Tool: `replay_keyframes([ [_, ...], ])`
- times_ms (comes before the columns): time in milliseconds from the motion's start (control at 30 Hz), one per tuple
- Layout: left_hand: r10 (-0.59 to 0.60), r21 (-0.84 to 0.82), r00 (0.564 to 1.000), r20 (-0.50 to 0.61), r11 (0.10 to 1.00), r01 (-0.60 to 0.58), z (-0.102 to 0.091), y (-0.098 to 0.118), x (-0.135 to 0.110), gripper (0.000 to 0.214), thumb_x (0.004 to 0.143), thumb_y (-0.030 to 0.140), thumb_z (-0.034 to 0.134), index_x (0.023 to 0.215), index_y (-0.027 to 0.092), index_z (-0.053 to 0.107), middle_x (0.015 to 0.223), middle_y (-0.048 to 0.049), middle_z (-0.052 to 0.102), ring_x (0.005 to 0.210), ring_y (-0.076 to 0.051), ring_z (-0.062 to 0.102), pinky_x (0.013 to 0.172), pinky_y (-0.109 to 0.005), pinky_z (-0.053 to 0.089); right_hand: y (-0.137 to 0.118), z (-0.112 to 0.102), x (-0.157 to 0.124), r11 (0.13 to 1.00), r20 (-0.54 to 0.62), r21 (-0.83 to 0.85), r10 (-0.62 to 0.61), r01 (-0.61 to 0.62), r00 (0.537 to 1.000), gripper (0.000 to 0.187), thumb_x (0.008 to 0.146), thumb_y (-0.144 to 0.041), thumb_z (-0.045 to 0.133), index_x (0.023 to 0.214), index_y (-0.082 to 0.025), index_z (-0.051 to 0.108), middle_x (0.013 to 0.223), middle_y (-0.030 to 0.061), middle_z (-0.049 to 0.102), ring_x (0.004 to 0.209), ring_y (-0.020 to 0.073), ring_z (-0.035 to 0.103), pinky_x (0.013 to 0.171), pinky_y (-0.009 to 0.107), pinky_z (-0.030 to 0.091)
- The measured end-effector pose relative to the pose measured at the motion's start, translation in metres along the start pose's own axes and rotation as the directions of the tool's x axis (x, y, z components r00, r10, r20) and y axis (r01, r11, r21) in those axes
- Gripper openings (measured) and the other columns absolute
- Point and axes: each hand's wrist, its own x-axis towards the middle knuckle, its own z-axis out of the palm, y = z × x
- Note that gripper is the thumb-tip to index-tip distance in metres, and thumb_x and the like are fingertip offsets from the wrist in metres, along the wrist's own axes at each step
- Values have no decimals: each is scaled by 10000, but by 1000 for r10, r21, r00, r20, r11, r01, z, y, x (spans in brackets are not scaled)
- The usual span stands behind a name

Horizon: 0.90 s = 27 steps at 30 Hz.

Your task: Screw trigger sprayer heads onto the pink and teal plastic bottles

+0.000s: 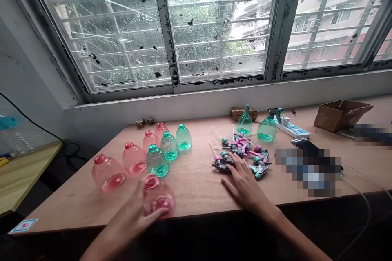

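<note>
The worktop [197, 183] has open room between the standing bottles [157, 159] and the spray heads [243, 146]. The right hand [245, 181] rests on those; I cannot tell its grip. By the front edge, the left hand [137, 208] has its grip clamped around a pink bottle [159, 195].

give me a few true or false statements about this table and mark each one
1. The left hand holds a pink bottle. True.
2. The right hand is on the phone. False: it is at the spray heads.
3. The held pink bottle has a spray head on. False: its neck is bare.
4. A green bottle beside the power strip has a spray head on. True.
5. The cardboard box is open at the top. True.
</note>
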Motion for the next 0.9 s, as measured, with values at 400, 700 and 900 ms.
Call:
replay_keyframes([
  [400, 180, 45, 911, 371, 976, -211, 109, 4, 5, 831, 687, 386, 841, 1410, 254, 453, 1337, -137, 572, 1251, -367, 521, 1073, -535, 397, 10, 14, -1, 998, -25, -16, 60, -60, 998, 423, 922, -395, 607, 1272, -162, 561, 1554, 209, 337, 1432, 408, 302, 1093, 638, 347],
  [700, 150, -507, 969, 197, 861, -30, 117, 1, 13, 728, 835, 418, 711, 1441, 257, 341, 1393, -126, 467, 1350, -291, 452, 1128, -447, 376, 13, 1, 3, 990, -58, 121, -61, 68, 996, 72, 909, -203, 596, 965, -203, 642, 1495, 157, 420, 1346, 379, 438, 1035, 579, 455],
  [900, -74, -602, 996, 41, 794, 84, 121, -7, 19, 655, 869, 468, 639, 1412, 250, 344, 1366, -111, 497, 1205, -252, 578, 1062, -420, 429, 8, -4, 2, 958, 38, 224, -193, 180, 980, 400, 911, -147, 584, 1299, -232, 540, 1375, 122, 585, 1252, 312, 549, 984, 496, 510],
])
